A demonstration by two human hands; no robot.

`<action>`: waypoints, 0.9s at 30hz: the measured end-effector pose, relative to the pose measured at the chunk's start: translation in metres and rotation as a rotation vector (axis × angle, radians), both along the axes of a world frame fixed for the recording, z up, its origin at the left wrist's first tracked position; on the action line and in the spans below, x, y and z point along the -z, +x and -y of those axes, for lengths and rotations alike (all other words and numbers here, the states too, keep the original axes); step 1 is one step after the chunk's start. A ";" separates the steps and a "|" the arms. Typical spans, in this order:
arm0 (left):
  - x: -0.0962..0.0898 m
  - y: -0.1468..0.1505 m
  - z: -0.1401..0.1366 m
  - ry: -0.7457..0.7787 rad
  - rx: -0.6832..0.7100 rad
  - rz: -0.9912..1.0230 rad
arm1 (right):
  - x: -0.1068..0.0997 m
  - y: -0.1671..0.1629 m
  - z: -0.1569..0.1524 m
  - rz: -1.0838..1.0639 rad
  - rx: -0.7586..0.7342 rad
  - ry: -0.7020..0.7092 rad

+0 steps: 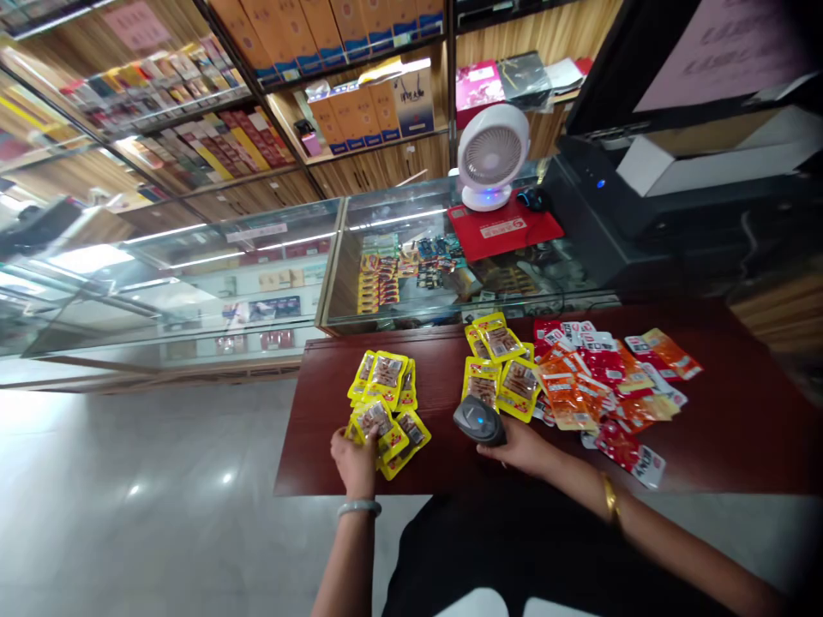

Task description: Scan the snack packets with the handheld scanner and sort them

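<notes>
My left hand (356, 456) pinches a yellow snack packet (379, 424) at the left end of the dark red table. More yellow packets (387, 373) lie in a loose pile just beyond it and under it. In my right hand (518, 444) is a dark grey barcode scanner (479, 420) with a small blue light, its head pointing left. Right behind the scanner lies another group of yellow packets (519, 386). Beside them, a heap of red, orange and white snack packets (597, 368) spreads over the table's right half.
The dark red table (443, 467) butts against a glass display counter (399, 214) holding small packets. On the counter stand a white fan (494, 154), a red mat (507, 227) and a mouse (533, 200). A black machine (669, 206) with an open white box (713, 158) rises at right.
</notes>
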State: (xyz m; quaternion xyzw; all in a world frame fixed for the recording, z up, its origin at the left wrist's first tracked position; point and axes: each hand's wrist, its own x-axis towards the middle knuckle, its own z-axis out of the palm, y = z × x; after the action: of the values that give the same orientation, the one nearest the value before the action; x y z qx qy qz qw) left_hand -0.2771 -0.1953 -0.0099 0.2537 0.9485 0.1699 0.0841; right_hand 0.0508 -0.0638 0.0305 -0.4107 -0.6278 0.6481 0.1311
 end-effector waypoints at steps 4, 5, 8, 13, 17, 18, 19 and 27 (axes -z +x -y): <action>-0.015 0.041 -0.043 0.083 0.217 -0.126 | -0.007 0.003 -0.001 -0.004 0.025 0.007; -0.016 0.056 -0.058 0.088 0.360 -0.063 | -0.008 0.006 -0.001 -0.001 0.049 0.014; -0.010 0.111 -0.109 0.074 0.691 0.131 | -0.008 0.015 -0.001 0.028 0.130 0.046; 0.003 0.175 -0.167 -0.162 0.739 0.112 | -0.004 0.038 -0.003 0.137 0.238 0.059; 0.011 0.170 -0.178 -0.232 0.737 0.190 | -0.002 0.051 -0.005 0.179 0.289 0.026; 0.013 0.164 -0.177 -0.229 0.716 0.261 | -0.002 0.053 -0.006 0.184 0.289 0.024; 0.015 0.157 -0.176 -0.213 0.683 0.341 | -0.001 0.054 -0.005 0.189 0.283 0.025; 0.038 0.123 -0.152 0.158 0.409 0.690 | 0.006 0.035 0.000 0.066 0.104 -0.008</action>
State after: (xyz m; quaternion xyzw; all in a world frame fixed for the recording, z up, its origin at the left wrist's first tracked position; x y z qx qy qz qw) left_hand -0.1539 -0.0433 -0.0476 0.3709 0.7785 0.2972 0.4099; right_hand 0.0859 -0.0638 0.0244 -0.4645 -0.6072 0.6288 0.1420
